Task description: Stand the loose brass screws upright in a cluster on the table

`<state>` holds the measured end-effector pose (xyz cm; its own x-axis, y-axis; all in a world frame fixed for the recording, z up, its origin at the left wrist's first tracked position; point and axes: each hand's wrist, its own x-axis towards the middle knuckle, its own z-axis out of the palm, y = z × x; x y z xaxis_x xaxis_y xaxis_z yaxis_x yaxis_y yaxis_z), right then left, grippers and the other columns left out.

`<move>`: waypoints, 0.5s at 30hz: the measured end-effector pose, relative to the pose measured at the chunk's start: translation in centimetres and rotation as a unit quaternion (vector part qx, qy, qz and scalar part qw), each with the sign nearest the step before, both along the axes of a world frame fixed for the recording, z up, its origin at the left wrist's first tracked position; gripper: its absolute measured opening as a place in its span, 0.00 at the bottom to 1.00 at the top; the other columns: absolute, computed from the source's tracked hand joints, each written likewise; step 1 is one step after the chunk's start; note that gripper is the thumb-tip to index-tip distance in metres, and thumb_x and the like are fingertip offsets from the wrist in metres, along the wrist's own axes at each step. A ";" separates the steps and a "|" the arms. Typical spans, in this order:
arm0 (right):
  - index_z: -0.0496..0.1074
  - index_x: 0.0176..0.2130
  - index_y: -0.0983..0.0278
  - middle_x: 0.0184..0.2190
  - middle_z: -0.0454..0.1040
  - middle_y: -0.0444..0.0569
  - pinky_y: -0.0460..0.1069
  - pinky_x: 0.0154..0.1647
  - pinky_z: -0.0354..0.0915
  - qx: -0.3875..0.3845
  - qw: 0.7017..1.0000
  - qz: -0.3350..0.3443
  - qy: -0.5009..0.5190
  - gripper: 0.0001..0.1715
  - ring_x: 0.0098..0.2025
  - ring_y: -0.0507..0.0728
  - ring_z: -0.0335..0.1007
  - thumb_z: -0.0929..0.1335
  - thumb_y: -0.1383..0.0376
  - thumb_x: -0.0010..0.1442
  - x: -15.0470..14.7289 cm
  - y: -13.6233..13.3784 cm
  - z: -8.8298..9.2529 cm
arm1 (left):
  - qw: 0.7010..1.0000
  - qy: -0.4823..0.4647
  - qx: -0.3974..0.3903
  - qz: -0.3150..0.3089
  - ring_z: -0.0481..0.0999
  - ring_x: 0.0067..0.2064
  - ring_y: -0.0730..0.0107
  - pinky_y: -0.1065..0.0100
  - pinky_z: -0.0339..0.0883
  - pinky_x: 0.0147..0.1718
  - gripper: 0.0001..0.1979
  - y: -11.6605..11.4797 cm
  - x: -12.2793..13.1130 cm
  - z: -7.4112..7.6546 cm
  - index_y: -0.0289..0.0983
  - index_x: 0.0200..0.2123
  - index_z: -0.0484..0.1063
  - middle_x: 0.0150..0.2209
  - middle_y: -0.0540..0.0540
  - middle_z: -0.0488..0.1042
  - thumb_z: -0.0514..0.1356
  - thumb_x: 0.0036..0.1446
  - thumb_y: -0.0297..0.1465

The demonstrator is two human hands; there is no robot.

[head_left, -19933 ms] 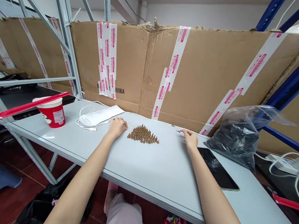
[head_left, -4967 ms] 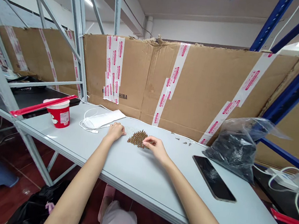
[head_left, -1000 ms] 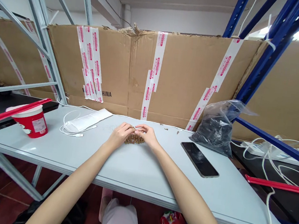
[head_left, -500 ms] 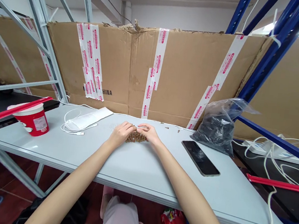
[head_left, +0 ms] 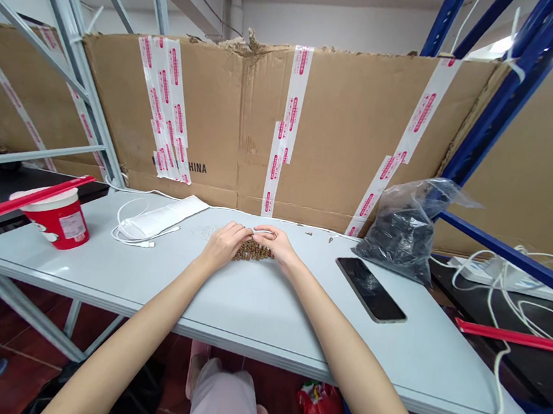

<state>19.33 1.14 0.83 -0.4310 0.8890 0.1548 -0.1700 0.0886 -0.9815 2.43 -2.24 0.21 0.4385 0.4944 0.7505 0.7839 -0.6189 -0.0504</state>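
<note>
Both hands meet over a pile of small brownish-gold pieces [head_left: 252, 251] on the grey-white table [head_left: 263, 313]. My left hand [head_left: 226, 242] is closed in a pinch at the pile's left side. My right hand [head_left: 275, 242] is closed too, thumb and forefinger together at the upper right of the pile. The two sets of fingertips almost touch. Whatever lies between them is too small to make out. Left of my left hand, tiny clear bits [head_left: 203, 230] are scattered on the table.
A black phone [head_left: 371, 290] and a plastic bag of dark material [head_left: 398, 239] lie to the right. Leftward are a white sleeve with cable [head_left: 164, 220] and a red cup [head_left: 60, 221]. A cardboard wall [head_left: 207, 111] closes the back. Stray brownish pieces [head_left: 309, 234] lie near it.
The view has tipped slightly downward, so everything sits a little higher. Both hands stay pinched over the pile, with hardly any visible movement.
</note>
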 end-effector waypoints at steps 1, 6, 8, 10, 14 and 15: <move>0.70 0.35 0.64 0.25 0.74 0.45 0.48 0.35 0.60 -0.001 1.000 0.000 0.001 0.25 0.29 0.52 0.68 0.74 0.58 0.36 0.0 0.0 0.0 | 1.000 0.005 -0.009 0.001 0.65 0.35 0.68 0.69 0.59 0.33 0.12 0.0 0.1 0.0 0.37 0.40 0.66 0.30 0.45 0.68 0.44 0.61 0.30; 0.67 0.32 0.63 0.24 0.73 0.43 0.47 0.31 0.58 -0.001 1.000 0.004 -0.003 0.24 0.27 0.52 0.67 0.75 0.58 0.35 -0.1 -0.2 0.1 | 0.998 0.038 -0.038 0.024 0.64 0.35 0.67 0.68 0.59 0.34 0.14 0.0 0.1 0.1 0.37 0.39 0.65 0.30 0.46 0.66 0.42 0.62 0.31; 0.66 0.32 0.63 0.23 0.73 0.43 0.46 0.30 0.57 -0.002 1.000 0.006 -0.005 0.23 0.27 0.52 0.66 0.74 0.58 0.35 -0.2 -0.4 0.2 | 0.998 0.045 -0.039 0.028 0.63 0.34 0.67 0.68 0.58 0.33 0.14 0.0 0.0 0.1 0.37 0.37 0.65 0.29 0.46 0.66 0.42 0.62 0.32; 0.66 0.32 0.62 0.23 0.73 0.42 0.46 0.30 0.57 -0.005 1.000 0.006 -0.006 0.22 0.27 0.52 0.66 0.74 0.58 0.36 -0.2 -0.6 0.4 | 0.998 0.049 -0.037 0.026 0.63 0.34 0.67 0.68 0.58 0.33 0.13 0.0 -0.1 0.2 0.37 0.37 0.65 0.29 0.46 0.66 0.43 0.62 0.33; 0.66 0.31 0.62 0.23 0.73 0.42 0.46 0.31 0.57 -0.006 1.000 0.009 -0.001 0.21 0.27 0.51 0.66 0.74 0.59 0.37 -0.1 -0.7 0.8 | 0.998 0.048 -0.034 0.012 0.64 0.33 0.69 0.70 0.57 0.30 0.13 0.1 -0.1 0.1 0.37 0.42 0.64 0.30 0.47 0.66 0.42 0.62 0.31; 0.66 0.31 0.62 0.22 0.72 0.42 0.46 0.31 0.57 -0.005 1.000 0.012 0.003 0.21 0.28 0.51 0.66 0.74 0.60 0.37 -0.1 -0.7 0.8 | 0.998 0.047 -0.034 0.012 0.64 0.33 0.69 0.70 0.57 0.30 0.13 0.1 0.0 0.0 0.37 0.42 0.64 0.29 0.47 0.66 0.42 0.62 0.30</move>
